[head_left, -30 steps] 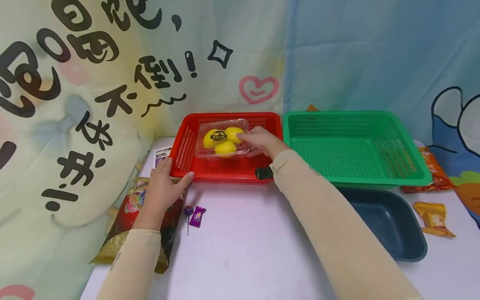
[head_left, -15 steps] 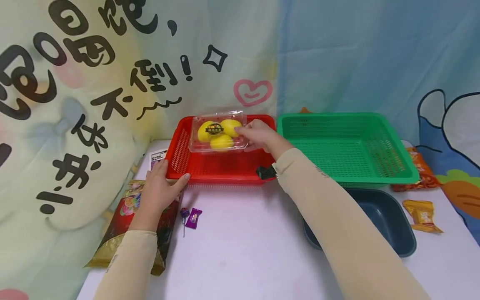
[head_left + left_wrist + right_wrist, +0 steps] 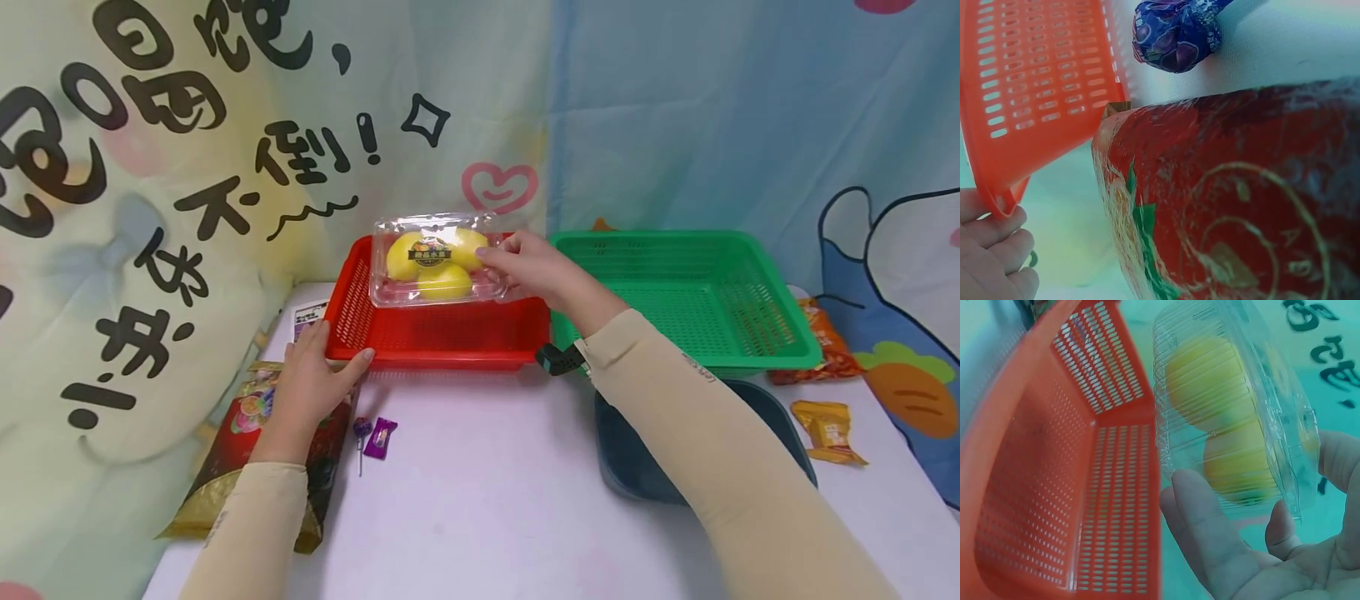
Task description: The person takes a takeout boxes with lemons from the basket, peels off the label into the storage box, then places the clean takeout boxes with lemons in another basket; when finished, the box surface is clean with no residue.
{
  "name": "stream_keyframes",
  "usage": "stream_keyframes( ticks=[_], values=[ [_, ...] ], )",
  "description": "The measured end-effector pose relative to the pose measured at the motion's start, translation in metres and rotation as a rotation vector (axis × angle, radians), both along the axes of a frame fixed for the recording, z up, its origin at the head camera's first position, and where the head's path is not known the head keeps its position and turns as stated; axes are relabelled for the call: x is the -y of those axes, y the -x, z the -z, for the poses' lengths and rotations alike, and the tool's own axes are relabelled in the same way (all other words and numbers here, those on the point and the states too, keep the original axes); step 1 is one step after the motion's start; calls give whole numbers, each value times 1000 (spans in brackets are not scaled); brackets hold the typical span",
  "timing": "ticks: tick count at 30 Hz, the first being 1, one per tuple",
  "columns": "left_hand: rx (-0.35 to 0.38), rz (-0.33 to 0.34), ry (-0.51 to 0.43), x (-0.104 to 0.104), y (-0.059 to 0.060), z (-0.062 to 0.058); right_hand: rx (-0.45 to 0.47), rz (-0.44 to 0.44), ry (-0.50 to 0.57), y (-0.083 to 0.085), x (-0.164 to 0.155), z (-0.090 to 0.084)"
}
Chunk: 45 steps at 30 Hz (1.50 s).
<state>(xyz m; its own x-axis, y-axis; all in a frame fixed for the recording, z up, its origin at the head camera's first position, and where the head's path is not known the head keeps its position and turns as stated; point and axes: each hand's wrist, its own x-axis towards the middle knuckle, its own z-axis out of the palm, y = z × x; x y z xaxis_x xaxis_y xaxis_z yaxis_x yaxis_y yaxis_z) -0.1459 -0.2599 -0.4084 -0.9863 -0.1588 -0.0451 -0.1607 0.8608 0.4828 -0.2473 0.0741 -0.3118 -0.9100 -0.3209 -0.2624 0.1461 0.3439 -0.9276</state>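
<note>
A clear plastic clamshell box (image 3: pixel 438 262) of yellow fruit, with a dark label on its lid, is held above the red basket (image 3: pixel 442 350). My right hand (image 3: pixel 551 271) grips the box by its right end, thumb on the lid side and fingers beneath. In the right wrist view the fruit box (image 3: pixel 1222 419) is tilted beside the basket's wall. My left hand (image 3: pixel 311 392) holds the front left corner of the basket. From the left wrist, its fingers (image 3: pixel 1004 237) curl at the basket's rim (image 3: pixel 1000 203); the thumb is out of that view.
A green basket (image 3: pixel 813 346) stands to the right, with a dark blue tub (image 3: pixel 637 467) in front. Under the left arm lies a red-gold bag (image 3: pixel 243 417), beside a lollipop (image 3: pixel 362 429) and purple candy (image 3: pixel 381 439). An orange bag (image 3: pixel 825 342) and yellow packet (image 3: pixel 828 431) lie far right.
My right hand has lifted the fruit box up out of the red basket, closer to the camera. The left hand has stayed at the basket's corner. The head view has shifted slightly.
</note>
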Motion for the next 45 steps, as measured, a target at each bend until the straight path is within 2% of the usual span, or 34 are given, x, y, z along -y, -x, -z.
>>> stream_keyframes(
  ticks=[9,18,28,36,45],
  values=[
    [-9,7,-3,-1,0,-1,-6,24,-60,-33,-17,-14],
    [-17,12,6,0,0,-1,-21,-12,-29,-64,-38,-12],
    [-62,47,6,2,3,1,-18,10,9,-103,-67,16],
    [-44,43,9,5,0,-1,24,37,31,-134,-80,41],
    [-27,45,2,4,2,-2,53,60,13,-169,-84,58]
  ],
)
